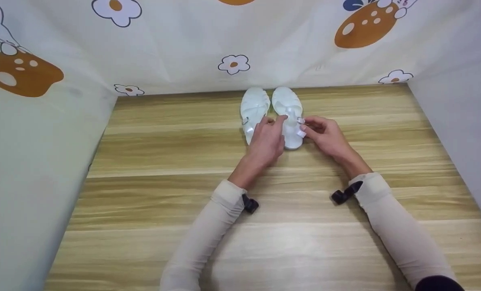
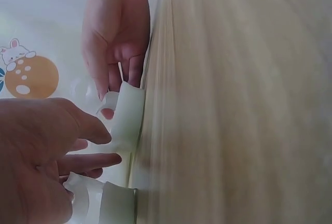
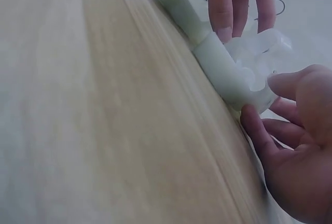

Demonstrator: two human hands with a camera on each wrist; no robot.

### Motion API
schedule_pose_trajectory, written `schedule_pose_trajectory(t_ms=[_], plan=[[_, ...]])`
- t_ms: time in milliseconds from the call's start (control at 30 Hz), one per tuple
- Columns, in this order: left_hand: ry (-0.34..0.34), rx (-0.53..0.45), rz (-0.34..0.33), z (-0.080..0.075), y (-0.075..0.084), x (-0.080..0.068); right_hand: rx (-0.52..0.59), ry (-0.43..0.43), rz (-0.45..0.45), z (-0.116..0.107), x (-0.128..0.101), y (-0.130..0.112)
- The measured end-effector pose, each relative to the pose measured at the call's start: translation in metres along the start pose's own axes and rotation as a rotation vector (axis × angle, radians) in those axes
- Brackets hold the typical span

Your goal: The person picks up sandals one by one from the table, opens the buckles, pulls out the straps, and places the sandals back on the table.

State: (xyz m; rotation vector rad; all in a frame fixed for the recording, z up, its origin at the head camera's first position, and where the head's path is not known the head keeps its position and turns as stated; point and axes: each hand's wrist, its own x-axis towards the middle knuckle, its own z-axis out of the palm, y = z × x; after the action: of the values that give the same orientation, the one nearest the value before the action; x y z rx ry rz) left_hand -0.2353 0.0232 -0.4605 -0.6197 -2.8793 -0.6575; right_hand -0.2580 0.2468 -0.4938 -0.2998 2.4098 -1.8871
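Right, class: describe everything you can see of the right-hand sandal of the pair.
The right sandal is pale white-green, glossy like soft plastic, with a woven strap toe and an ankle strap. It lies sole-down on the wooden table, toe towards the curtain, close beside its twin. The left hand touches its strap; the right hand pinches its outer side.

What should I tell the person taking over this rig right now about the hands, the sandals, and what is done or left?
Left hand: fingers rest on the strap of the right-hand pale white plastic sandal.
Right hand: fingertips pinch that sandal's strap at its buckle side.
The other white plastic sandal lies just beside it; both stand on the wooden tabletop, toes toward the printed cloth backdrop.
Done: the pair is lined up side by side.
Left: whether the strap is fastened cannot be told; check it first.
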Motion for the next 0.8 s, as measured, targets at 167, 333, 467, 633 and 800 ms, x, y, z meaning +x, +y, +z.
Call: schedule_pose_trajectory(t_ms=[167, 333, 467, 633, 800], plan=[[0.017, -0.004, 0.011, -0.003, -0.001, -0.004, -0.009, 0.012, 0.006, 0.003, -0.002, -0.002], [0.018, -0.001, 0.043, -0.008, 0.000, -0.009, 0.010, 0.018, 0.017, 0.003, -0.007, -0.003], [0.026, 0.007, 0.087, -0.011, 0.003, -0.015, 0.038, 0.022, 0.023, 0.001, -0.016, -0.005], [0.013, -0.020, 0.107, -0.014, 0.007, -0.024, 0.045, 0.029, 0.014, -0.001, -0.025, -0.008], [-0.021, -0.071, 0.118, -0.018, 0.009, -0.036, 0.023, -0.021, 0.027, -0.005, -0.034, -0.009]])
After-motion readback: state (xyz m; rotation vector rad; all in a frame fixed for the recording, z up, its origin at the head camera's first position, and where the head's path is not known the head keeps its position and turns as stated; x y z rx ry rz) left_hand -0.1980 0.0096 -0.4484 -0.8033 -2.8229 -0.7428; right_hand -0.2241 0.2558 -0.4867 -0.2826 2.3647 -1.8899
